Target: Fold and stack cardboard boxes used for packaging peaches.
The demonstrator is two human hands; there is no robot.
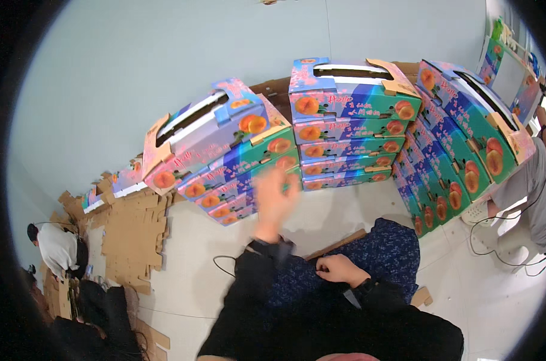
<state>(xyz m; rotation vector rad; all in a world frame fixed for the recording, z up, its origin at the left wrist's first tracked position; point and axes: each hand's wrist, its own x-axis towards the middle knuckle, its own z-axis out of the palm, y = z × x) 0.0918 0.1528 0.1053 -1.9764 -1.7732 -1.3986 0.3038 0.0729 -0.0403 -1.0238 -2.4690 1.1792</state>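
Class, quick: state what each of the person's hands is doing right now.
Left hand: raised in front of the stacked fruit boxes, blurred; holding nothing that can be made out.
Right hand: curled shut, resting on the dark patterned fabric.

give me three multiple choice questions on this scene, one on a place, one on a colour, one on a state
1. Where does the pile of flat cardboard lie?
A. on the floor to the person's left
B. on top of the stacked boxes
C. on the person's lap

2. What colour is the fruit pictured on the stacked boxes?
A. purple
B. orange
C. white

3. How is the left hand?
A. flat on the floor
B. gripping a box
C. raised and blurred, holding nothing visible

Answers:
1. A, the brown sheets spread over the floor at the left.
2. B, round orange fruit shows on each box front.
3. C, it is lifted in front of the boxes, blurred, while the right hand rests on the dark patterned cloth.
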